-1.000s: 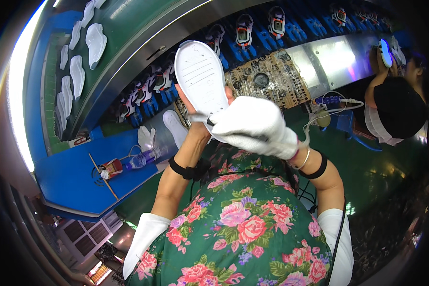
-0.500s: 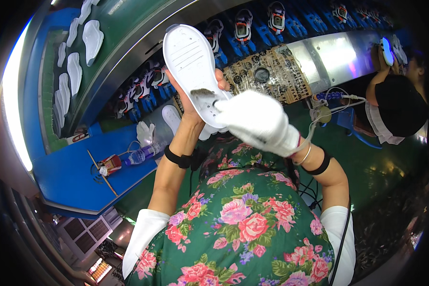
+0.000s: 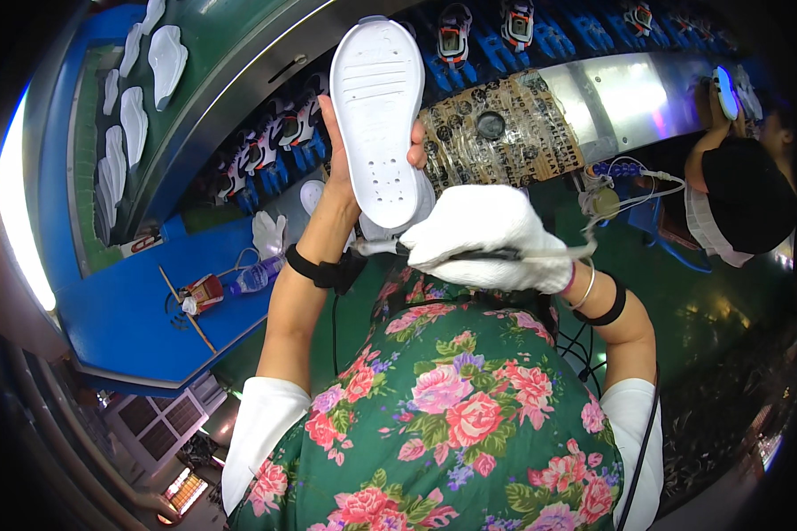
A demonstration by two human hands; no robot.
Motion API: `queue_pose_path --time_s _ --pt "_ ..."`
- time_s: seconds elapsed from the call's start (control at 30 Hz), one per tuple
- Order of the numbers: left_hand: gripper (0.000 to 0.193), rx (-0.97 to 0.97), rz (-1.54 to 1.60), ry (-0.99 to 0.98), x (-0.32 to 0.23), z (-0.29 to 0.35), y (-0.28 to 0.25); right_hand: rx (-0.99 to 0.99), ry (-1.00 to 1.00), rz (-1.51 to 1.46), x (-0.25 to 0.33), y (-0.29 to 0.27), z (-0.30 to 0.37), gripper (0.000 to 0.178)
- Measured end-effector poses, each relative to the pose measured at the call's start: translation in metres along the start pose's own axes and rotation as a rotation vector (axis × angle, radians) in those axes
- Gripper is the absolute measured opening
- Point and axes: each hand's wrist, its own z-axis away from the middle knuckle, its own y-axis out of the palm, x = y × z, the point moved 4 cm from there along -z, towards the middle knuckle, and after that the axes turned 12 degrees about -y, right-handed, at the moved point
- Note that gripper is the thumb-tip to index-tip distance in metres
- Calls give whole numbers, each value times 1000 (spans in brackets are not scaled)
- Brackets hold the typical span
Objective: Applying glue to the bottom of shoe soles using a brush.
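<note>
sole (image 3: 379, 115) above brush (image 3: 469, 255); bottle (image 3: 255, 277) left

green floral dress, white sleeves — black wristbands

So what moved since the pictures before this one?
The left hand tipped the white shoe sole more upright. The gloved right hand drew its brush off the sole's face, down below the heel. Both grips stayed; the water bottle on the blue table stayed.

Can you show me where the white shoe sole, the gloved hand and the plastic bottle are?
white shoe sole (image 3: 377, 106), head view, on the middle of its flat face.
right hand (image 3: 487, 234), head view, on the back of its white glove.
plastic bottle (image 3: 255, 277), head view, on its clear body.
</note>
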Motion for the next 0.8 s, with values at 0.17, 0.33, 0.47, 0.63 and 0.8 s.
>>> queue_pose_path --time_s 0.17,0.33,0.47,0.63,0.8 --pt "109 52 -77 -154 6 -3 3 72 -120 411 -1 10 6 22" --pt "108 86 -113 -247 9 -3 -4 96 -73 171 2 4 2 22" --pt "107 -24 -199 -267 4 -6 -6 -2 150 44 -16 -9 9 18" --pt "103 -39 -89 -140 3 -11 -1 -425 592 -332 -24 -32 12 13" --pt "54 -120 120 45 28 -10 6 -455 474 -4 -36 -51 3 16"
